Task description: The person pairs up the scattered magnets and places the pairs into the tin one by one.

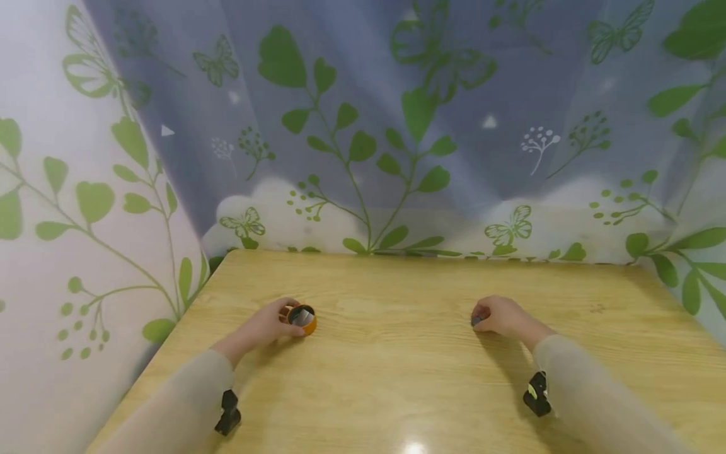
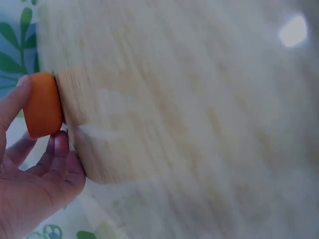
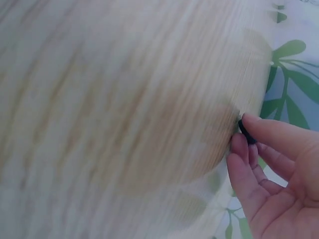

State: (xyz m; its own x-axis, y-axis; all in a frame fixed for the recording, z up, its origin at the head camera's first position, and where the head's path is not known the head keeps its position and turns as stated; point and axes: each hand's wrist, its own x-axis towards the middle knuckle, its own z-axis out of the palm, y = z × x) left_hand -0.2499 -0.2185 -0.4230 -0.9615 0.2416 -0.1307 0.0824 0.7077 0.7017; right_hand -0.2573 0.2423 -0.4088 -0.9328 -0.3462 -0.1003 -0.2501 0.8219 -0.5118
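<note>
On the left part of the wooden table (image 1: 391, 366), a short round orange cup (image 1: 311, 327) stands with its dark inside facing up. Greyish flat pieces (image 1: 303, 316) lie in it. My left hand (image 1: 271, 323) grips the cup from its left side, thumb and fingers on opposite sides of the wall. In the left wrist view, the cup's smooth orange side (image 2: 44, 104) shows between thumb and fingers. Over to the right, my right hand (image 1: 503, 316) pinches a small dark thin piece (image 3: 246, 132) between thumb and fingertips, close to the tabletop.
A curtain (image 1: 363, 126) printed with green leaves and butterflies hangs behind the table's far edge. Similar patterned cloth (image 1: 51, 265) runs down the left side. Small black devices sit at the left wrist (image 1: 228, 413) and the right wrist (image 1: 537, 394). Light glares off the front of the table.
</note>
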